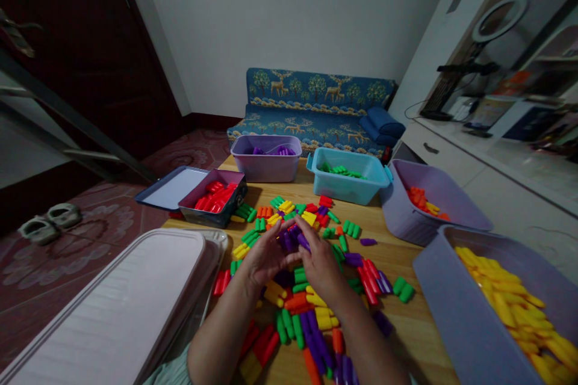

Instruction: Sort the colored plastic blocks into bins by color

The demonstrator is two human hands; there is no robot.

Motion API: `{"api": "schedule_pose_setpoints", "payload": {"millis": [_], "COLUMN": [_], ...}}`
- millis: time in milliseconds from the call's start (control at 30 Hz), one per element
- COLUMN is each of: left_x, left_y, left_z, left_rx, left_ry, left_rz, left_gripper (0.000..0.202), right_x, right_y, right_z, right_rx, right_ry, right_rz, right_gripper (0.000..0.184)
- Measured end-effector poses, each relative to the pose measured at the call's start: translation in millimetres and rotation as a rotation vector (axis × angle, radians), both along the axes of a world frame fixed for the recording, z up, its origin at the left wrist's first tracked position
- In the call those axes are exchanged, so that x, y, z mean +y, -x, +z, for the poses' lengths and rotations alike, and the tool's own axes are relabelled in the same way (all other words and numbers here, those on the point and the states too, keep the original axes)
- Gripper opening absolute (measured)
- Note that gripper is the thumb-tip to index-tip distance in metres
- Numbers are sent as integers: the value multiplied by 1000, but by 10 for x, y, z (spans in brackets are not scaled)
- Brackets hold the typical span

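Several purple finger-shaped plastic pieces (289, 239) are held between my two hands, above the middle of the table. My left hand (263, 257) is curled around them from the left. From the right, my right hand (320, 260) closes in, its fingers at a purple piece. Below and around both hands lies a loose pile of similar pieces: green pieces (289, 326), yellow pieces (326, 317), red pieces (369, 281) and orange pieces (296, 302). Some are joined side by side. My hands and forearms hide part of the pile.
A purple bin (266, 167) holds purple pieces; a turquoise bin (345, 187) holds green ones. Orange pieces lie in a lilac bin (406, 216), yellow in a nearer one (456, 301). At left are a tin (205, 216) of red pieces and a pale lid (135, 301).
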State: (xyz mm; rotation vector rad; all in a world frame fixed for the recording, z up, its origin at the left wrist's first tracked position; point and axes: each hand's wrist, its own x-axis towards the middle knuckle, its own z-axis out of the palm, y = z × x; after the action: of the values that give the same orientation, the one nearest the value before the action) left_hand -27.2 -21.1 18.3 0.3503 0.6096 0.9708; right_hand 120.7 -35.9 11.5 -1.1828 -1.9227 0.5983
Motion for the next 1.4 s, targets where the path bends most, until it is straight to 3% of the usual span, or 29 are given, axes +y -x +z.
{"api": "schedule_pose_setpoints", "payload": {"millis": [100, 233, 400, 700, 867, 1133, 1400], "left_x": [3, -8, -15, -76, -56, -31, -13], "left_y": [-14, -10, 9, -59, -45, -64, -59], "left_z": [-16, -15, -28, -3, -40, 28, 14], "left_rx": [35, 16, 68, 242, 291, 296, 311], "left_ry": [13, -21, -41, -174, -262, -147, -149], "left_rz": [50, 22, -33, -79, -22, 96, 151], "left_gripper": [27, 38, 47, 31, 32, 52, 43], "right_x": [38, 112, 118, 53, 23, 27, 4], "right_y": [-44, -145, -216, -147, -109, -64, -12], "right_z": [-53, -102, -16, 80, 110, 37, 13], "right_rx": [60, 276, 523, 473, 462, 435, 430], "right_ry": [41, 155, 176, 126, 148, 137, 214], "right_rz": [-91, -205, -271, -314, -271, -223, -208], "right_gripper": [62, 48, 34, 23, 17, 26, 35]}}
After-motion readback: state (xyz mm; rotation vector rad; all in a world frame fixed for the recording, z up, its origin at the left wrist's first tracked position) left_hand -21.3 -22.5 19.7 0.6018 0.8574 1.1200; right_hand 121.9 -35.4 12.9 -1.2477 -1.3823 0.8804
